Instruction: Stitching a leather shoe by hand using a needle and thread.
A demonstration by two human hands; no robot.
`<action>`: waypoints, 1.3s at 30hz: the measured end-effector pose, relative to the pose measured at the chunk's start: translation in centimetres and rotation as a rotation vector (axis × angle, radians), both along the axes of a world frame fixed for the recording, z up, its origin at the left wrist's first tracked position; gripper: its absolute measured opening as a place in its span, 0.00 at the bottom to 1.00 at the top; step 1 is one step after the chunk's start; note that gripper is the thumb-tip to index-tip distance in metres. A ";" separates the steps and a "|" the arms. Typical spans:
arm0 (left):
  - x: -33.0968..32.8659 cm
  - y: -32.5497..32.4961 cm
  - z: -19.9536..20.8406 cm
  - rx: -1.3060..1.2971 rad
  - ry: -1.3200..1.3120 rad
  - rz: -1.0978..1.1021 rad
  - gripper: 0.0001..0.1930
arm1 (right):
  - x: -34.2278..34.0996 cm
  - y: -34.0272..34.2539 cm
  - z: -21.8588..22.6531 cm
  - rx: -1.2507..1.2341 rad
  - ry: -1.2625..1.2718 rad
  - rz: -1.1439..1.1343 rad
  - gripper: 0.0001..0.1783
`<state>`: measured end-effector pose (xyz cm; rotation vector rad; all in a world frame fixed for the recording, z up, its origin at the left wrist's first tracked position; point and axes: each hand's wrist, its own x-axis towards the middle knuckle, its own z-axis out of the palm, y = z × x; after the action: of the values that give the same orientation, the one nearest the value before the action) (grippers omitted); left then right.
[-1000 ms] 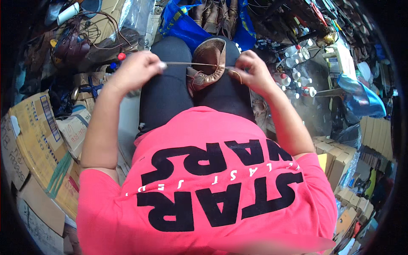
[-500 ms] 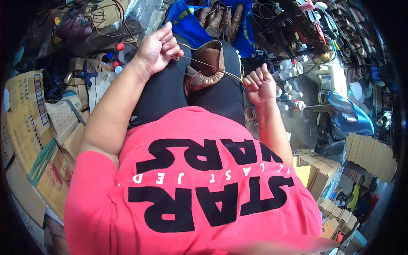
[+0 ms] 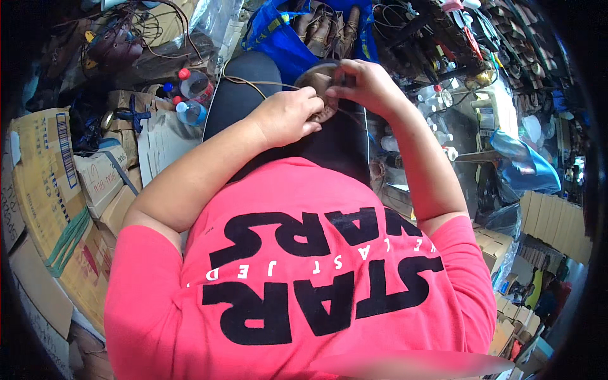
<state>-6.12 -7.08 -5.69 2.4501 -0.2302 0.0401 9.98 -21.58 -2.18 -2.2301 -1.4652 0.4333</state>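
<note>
On my lap lies a brown leather shoe [image 3: 315, 78], partly covered by both hands. Its gathered seam shows in the earlier frame. My left hand [image 3: 290, 116] is closed against the shoe's near left side, fingers curled around its edge. My right hand [image 3: 367, 87] comes in from the right, thumb and fingers pinching the shoe's far right rim. A thin tan cord [image 3: 253, 82] loops out leftward over my left thigh, and some thread trails off to the right below my right hand. My fingers hide much of the shoe.
A blue bag [image 3: 269, 38] holding several brown leather shoes [image 3: 345, 35] stands beyond my knees. Plastic bottles [image 3: 192, 113] sit to my left near cardboard boxes [image 3: 47, 183]. More bottles and a blue plastic bag [image 3: 529, 168] are at the right.
Both hands, which were spread apart with the cord stretched out to each side, have come together at the shoe. The cord now hangs slack in a loop at the left.
</note>
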 end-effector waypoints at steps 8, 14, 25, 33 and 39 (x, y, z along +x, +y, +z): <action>0.6 1.0 0.0 -0.140 0.069 -0.100 0.11 | -2.0 -2.8 -4.5 0.213 0.610 -0.389 0.15; 4.2 3.0 1.2 -0.222 -0.030 0.039 0.13 | -3.9 -3.5 -1.6 0.205 0.389 -0.362 0.18; 7.7 1.4 -0.8 -0.486 0.423 -0.028 0.13 | -6.2 -5.6 0.9 -0.001 0.367 -0.208 0.15; 7.3 1.6 0.0 -0.741 0.546 -0.060 0.09 | -7.7 -6.7 0.8 0.107 0.608 -0.296 0.20; 7.9 3.4 -1.3 -0.819 0.501 -0.027 0.08 | -6.0 -8.3 3.8 0.197 0.666 -0.398 0.11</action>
<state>1.80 -3.73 -6.95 1.5753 -0.0088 -0.4077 3.96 -29.92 1.62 -1.8854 -0.6732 0.7624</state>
